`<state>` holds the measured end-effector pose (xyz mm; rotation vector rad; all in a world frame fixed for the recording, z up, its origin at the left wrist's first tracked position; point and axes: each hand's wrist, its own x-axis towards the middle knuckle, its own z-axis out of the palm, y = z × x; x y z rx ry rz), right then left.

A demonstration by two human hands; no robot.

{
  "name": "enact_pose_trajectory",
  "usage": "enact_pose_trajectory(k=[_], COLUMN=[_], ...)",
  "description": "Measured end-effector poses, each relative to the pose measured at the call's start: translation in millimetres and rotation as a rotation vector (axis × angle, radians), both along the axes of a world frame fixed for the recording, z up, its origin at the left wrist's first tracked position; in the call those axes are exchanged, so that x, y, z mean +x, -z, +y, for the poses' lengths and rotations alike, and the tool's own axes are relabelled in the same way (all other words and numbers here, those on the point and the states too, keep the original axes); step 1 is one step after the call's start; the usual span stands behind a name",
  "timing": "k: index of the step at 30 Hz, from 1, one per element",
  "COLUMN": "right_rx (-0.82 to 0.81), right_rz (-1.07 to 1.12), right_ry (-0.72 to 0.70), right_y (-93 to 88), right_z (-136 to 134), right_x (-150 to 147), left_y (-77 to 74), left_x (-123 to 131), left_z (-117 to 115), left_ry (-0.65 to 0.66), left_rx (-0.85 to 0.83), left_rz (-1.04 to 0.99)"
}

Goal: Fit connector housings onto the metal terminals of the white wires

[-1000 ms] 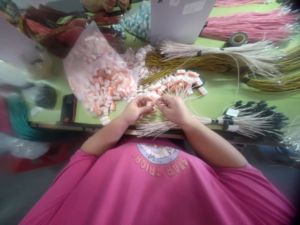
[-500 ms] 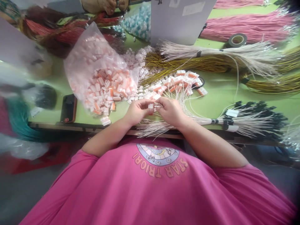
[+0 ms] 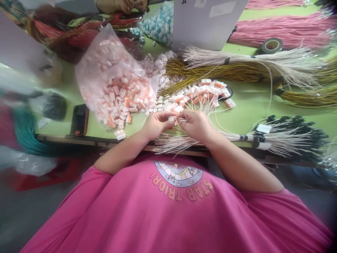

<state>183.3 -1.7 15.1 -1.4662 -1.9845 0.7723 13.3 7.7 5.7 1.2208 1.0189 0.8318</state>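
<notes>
Between thumb and fingers, my left hand (image 3: 158,123) pinches a small white connector housing (image 3: 172,119). Close on its right, my right hand (image 3: 196,123) is closed on a thin white wire (image 3: 181,119), its end at the housing; whether it sits inside I cannot tell. Under and beside my right hand runs a bundle of white wires (image 3: 226,135), bound with black tape, with black connectors (image 3: 308,135) at its far right end. Just beyond my hands lie white-and-orange connectors (image 3: 205,92), several with white wires attached.
A clear plastic bag (image 3: 97,66) spills white-and-orange connectors at the left. A phone (image 3: 79,120) lies near the table edge. Yellow-black wires (image 3: 223,72), a tape roll (image 3: 272,45) and pink wires (image 3: 286,30) are at the back right. Another person's hands (image 3: 131,5) show at the top.
The whole view has shifted slightly, so things appear a little further right. My hands stay together at the connector housing, with the right fingers a little changed in position.
</notes>
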Motion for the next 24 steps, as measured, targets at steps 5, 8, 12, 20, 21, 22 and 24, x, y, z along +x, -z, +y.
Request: enact_pose_trajectory(k=[5,8,12,20,21,22,24], right_rx=[-0.014,0.01,0.006,0.065,0.12,0.178,0.288], right_rz=[0.009,-0.054,-0.083,0.015,-0.012,-0.032,-0.042], right_ry=[-0.043,-0.033,-0.02,0.097,0.12,0.135,0.165], right_y=[0.1,3.1,3.3,1.0,2.1,3.3,5.0], right_z=[0,0,1,17,19,21,21], right_x=[1,1,0,21,24,26,27], left_y=[0.5,6.4,11.3,-17.7,-24.0,-29.8,-38.5], left_x=[-4,-4,-2,-43,-57,-73,-105], left_z=[-1,-1,0,-11,-18,-26,-44], left_ry=[0.009,0.027,0.058,0.085,0.083,0.083,0.024], left_rx=[0.019,0.055,0.097,0.616,0.655,0.645,0.552], left_rz=[0.027,0.033,0.099,0.715,0.871,1.044,1.384])
